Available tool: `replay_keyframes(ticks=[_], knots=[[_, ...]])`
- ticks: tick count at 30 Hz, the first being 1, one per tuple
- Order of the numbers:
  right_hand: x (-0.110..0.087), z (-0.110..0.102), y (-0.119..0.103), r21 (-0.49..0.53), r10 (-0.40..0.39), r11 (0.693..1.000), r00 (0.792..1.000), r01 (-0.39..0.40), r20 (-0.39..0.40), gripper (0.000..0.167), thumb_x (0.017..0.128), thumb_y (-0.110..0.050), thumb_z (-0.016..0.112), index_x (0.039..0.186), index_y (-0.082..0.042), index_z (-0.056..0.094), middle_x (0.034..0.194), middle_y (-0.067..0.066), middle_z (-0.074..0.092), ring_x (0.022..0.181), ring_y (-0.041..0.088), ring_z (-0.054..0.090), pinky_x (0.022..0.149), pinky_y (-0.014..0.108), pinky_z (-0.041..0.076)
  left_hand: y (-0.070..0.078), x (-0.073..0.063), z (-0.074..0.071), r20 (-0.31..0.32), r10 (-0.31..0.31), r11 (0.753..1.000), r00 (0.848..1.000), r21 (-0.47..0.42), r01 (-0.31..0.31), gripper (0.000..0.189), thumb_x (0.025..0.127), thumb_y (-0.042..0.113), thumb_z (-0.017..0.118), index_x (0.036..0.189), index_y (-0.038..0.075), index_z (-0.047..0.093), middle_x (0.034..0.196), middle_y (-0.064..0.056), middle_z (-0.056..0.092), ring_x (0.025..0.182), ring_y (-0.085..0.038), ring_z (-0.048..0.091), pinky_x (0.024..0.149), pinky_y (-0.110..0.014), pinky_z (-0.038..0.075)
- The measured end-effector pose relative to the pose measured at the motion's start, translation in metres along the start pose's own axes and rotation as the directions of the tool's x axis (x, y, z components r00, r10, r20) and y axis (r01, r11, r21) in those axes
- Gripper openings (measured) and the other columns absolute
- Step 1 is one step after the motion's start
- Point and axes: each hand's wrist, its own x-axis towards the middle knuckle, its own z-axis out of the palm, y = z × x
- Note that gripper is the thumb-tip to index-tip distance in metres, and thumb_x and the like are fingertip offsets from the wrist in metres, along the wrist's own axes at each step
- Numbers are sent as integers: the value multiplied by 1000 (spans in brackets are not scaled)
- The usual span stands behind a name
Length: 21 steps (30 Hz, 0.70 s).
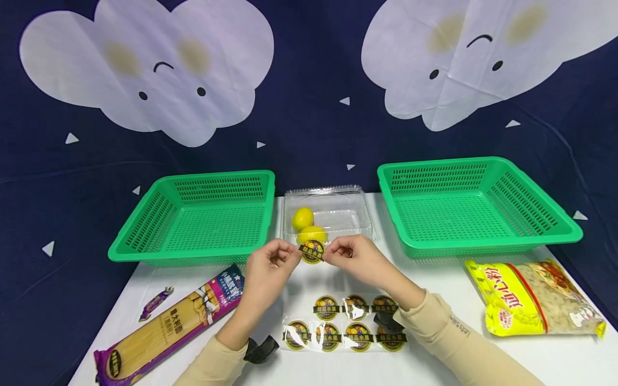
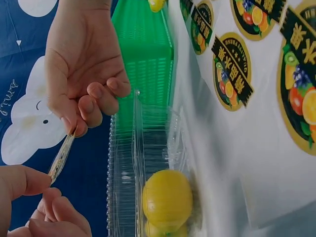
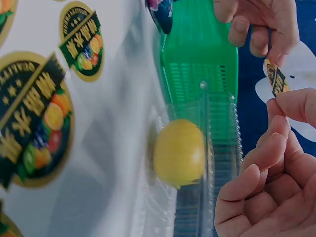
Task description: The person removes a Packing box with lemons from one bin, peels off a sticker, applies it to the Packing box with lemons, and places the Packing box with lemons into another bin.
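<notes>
Left hand and right hand, each pinching one end, hold the fruit sticker above the table! Looks like loose-sticker handling; next move calls for a level, steady grip. Just beyond, lemons in a clear box, far edge, green baskets crowding both far corners; sticker sheet nearer.

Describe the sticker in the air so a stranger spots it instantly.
Between two green baskets sits a clear box holding two lemons. In the head view, just below the lemons, the left hand and right hand pinch a round gold-rimmed sticker. Matching stickers lie on the sheet; only this one is held up.
</notes>
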Motion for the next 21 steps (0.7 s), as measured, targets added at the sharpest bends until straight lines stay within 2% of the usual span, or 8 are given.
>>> replay_keyframes(ticks=[6, 8, 14, 21], knots=[[2, -10, -4, -39, -26, 999, 1000, 26, 14, 11, 97, -18, 74, 91, -10, 79, 80, -3, 70, 73, 13, 59, 68, 21, 50, 2, 7, 4, 14, 37, 999, 999, 21, -38, 5, 91, 14, 82, 90, 10, 79, 75, -1, 71, 63, -10, 57, 56, -18, 44], [3, -14, -5, -58, -36, 998, 999, 37, 28, 10, 96, -17, 73, 90, -12, 79, 80, -5, 70, 74, 13, 60, 69, 21, 51, 3, 10, 6, 25, 54, 998, 998, 23, -55, 5, 92, 12, 82, 89, 9, 79, 75, -2, 72, 63, -10, 57, 56, -18, 44], [9, -28, -9, -107, -43, 993, 998, 47, 37, 9, 96, -16, 71, 91, -12, 78, 83, -3, 73, 77, 12, 62, 71, 21, 53, 9, 20, 10, 43, 78, 996, 996, 35, -80, 5, 91, 12, 80, 87, 9, 80, 75, -3, 73, 65, -12, 57, 58, -18, 46], [23, -44, -12, -167, -22, 986, 998, 13, -53, 14, 98, -19, 71, 95, -11, 82, 90, 2, 78, 80, 11, 65, 77, 26, 55, 20, 41, 14, 60, 80, 989, 995, 116, -87, 8, 92, 17, 80, 86, 11, 82, 76, -2, 72, 66, -13, 58, 61, -23, 47]])
